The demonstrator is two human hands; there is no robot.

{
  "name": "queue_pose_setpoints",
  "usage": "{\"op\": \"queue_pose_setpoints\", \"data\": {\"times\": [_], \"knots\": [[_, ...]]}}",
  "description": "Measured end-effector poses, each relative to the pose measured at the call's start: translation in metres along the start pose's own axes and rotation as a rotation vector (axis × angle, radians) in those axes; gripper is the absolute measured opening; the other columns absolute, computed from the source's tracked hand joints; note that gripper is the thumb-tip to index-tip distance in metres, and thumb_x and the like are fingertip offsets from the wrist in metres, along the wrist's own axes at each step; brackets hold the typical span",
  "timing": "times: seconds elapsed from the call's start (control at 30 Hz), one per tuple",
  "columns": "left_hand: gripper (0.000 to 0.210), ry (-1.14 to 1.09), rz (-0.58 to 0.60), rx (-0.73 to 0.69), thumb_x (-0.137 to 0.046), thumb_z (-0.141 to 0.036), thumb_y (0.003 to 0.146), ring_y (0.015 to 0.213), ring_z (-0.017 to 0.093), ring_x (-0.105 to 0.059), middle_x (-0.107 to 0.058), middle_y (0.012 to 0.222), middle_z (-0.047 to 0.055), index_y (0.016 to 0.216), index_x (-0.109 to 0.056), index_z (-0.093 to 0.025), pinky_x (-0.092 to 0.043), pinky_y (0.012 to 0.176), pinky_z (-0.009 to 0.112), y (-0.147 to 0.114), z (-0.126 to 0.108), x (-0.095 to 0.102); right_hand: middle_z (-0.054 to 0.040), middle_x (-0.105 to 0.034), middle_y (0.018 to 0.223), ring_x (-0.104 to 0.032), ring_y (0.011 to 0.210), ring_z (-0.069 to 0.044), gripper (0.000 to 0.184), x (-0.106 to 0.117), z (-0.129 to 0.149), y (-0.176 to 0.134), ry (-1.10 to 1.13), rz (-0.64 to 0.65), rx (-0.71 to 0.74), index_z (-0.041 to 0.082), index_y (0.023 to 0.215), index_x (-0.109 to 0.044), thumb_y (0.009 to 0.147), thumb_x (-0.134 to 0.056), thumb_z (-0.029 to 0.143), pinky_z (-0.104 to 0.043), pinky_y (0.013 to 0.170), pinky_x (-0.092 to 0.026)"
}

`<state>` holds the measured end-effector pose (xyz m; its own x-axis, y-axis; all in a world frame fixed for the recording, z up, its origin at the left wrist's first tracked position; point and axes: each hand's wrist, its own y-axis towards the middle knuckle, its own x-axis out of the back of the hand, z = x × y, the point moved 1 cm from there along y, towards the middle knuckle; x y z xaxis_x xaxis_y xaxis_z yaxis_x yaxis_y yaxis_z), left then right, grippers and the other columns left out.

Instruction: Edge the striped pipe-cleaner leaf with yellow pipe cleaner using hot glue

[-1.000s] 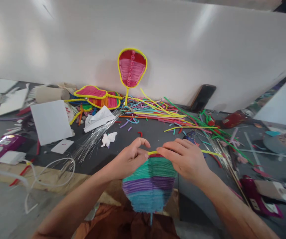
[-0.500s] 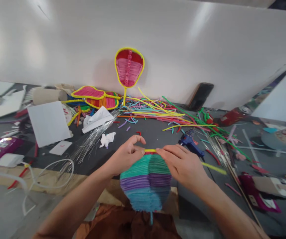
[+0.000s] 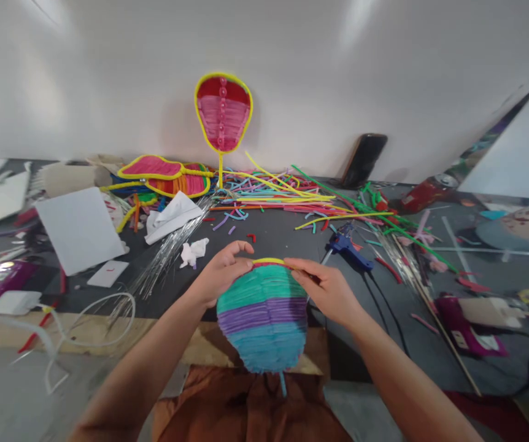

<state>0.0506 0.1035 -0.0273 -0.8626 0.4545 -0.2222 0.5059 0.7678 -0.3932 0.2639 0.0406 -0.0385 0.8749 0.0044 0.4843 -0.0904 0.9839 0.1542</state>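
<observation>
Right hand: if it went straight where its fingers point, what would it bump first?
The right hand would probably meet the left hand, across the yellow strip, though depth is unclear.

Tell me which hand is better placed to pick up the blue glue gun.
Probably the right hand: it is nearer the blue glue gun, which lies just beyond it. The left hand is farther off. Both hands hold the striped piece by its top edge.

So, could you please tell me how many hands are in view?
2: the left hand is at the striped piece's upper left edge, the right hand at its upper right, with yellow strip showing between them. No others show.
</observation>
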Motion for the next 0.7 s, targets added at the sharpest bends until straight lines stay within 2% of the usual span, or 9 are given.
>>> {"op": "queue_pose_setpoints", "data": {"times": [0.1,0.17,0.23,0.3,0.4,0.47,0.53,0.63,0.7], "knots": [[0.035,0.042,-0.018,0.015,-0.067,-0.033,0.076,0.039,0.007,-0.045,-0.053,0.054,-0.009,0.102,-0.047,-0.021,-0.032,0.041,0.016,0.006,0.003,0.005,-0.004,-0.075,0.105,-0.069,0.096,-0.02,0.025,-0.002,-0.002,0.007,0.142,0.006,-0.086,0.023,0.106,-0.072,0.086,-0.056,0.026,-0.035,0.084,-0.055],[0.039,0.091,-0.033,-0.022,-0.065,-0.036,0.077,0.048,0.009,-0.054,-0.061,0.065,-0.005,0.108,-0.049,-0.02,-0.04,0.046,0.017,0.01,0.004,0.009,-0.003,-0.075,0.098,-0.069,0.087,-0.019,0.023,0.0,-0.003,0.012,0.254,-0.035,-0.143,0.023,0.101,-0.073,0.083,-0.06,0.028,-0.033,0.076,-0.055],[0.039,0.183,-0.09,-0.165,-0.06,-0.038,0.082,0.075,0.015,-0.065,-0.068,0.091,0.004,0.114,-0.049,-0.018,-0.051,0.063,0.023,0.012,0.005,0.014,-0.001,-0.075,0.088,-0.066,0.074,-0.016,0.023,0.004,-0.005,0.018,0.433,-0.136,-0.234,0.022,0.097,-0.073,0.077,-0.067,0.032,-0.028,0.065,-0.053],[0.039,0.359,-0.196,-0.379,-0.055,-0.034,0.086,0.109,0.021,-0.061,-0.06,0.121,0.011,0.121,-0.046,-0.018,-0.051,0.087,0.032,0.009,0.006,0.019,0.0017,-0.071,0.077,-0.061,0.062,-0.013,0.026,0.01,-0.01,0.024,0.638,-0.281,-0.334,0.022,0.093,-0.072,0.069,-0.074,0.034,-0.024,0.054,-0.049],[0.047,0.771,-0.336,-0.68,-0.052,-0.021,0.085,0.132,0.025,-0.043,-0.044,0.141,0.015,0.131,-0.041,-0.019,-0.04,0.105,0.044,-0.007,0.012,0.021,0.0058,-0.065,0.067,-0.053,0.049,-0.009,0.034,0.023,-0.02,0.03,0.812,-0.446,-0.4,0.022,0.091,-0.069,0.062,-0.079,0.034,-0.02,0.043,-0.042],[0.054,1.069,-0.308,-0.858,-0.053,-0.013,0.081,0.14,0.03,-0.031,-0.037,0.147,0.017,0.134,-0.04,-0.018,-0.03,0.111,0.053,-0.023,0.021,0.019,0.0075,-0.063,0.064,-0.05,0.045,-0.008,0.036,0.03,-0.027,0.032,0.846,-0.491,-0.399,0.023,0.092,-0.067,0.06,-0.08,0.034,-0.019,0.039,-0.039],[0.055,1.265,-0.217,-1.011,-0.057,-0.012,0.079,0.143,0.033,-0.023,-0.036,0.148,0.016,0.132,-0.046,-0.02,-0.02,0.113,0.06,-0.038,0.031,0.014,0.0074,-0.064,0.065,-0.052,0.046,-0.008,0.036,0.033,-0.031,0.031,0.885,-0.511,-0.401,0.023,0.089,-0.065,0.059,-0.081,0.033,-0.019,0.04,-0.041],[0.041,1.353,-0.187,-1.069,-0.065,-0.017,0.08,0.137,0.032,-0.036,-0.054,0.136,0.008,0.119,-0.06,-0.031,-0.005,0.113,0.064,-0.056,0.04,0.002,0.0063,-0.066,0.067,-0.056,0.05,-0.008,0.034,0.027,-0.031,0.025,0.921,-0.496,-0.409,0.022,0.086,-0.065,0.058,-0.081,0.031,-0.02,0.045,-0.046],[0.033,1.363,-0.148,-1.084,-0.066,-0.02,0.083,0.132,0.03,-0.044,-0.063,0.127,0.003,0.111,-0.064,-0.037,0.006,0.113,0.063,-0.065,0.038,-0.01,0.0068,-0.065,0.064,-0.054,0.047,-0.008,0.034,0.02,-0.027,0.021,0.924,-0.47,-0.418,0.022,0.085,-0.064,0.058,-0.081,0.032,-0.019,0.042,-0.045]]}}
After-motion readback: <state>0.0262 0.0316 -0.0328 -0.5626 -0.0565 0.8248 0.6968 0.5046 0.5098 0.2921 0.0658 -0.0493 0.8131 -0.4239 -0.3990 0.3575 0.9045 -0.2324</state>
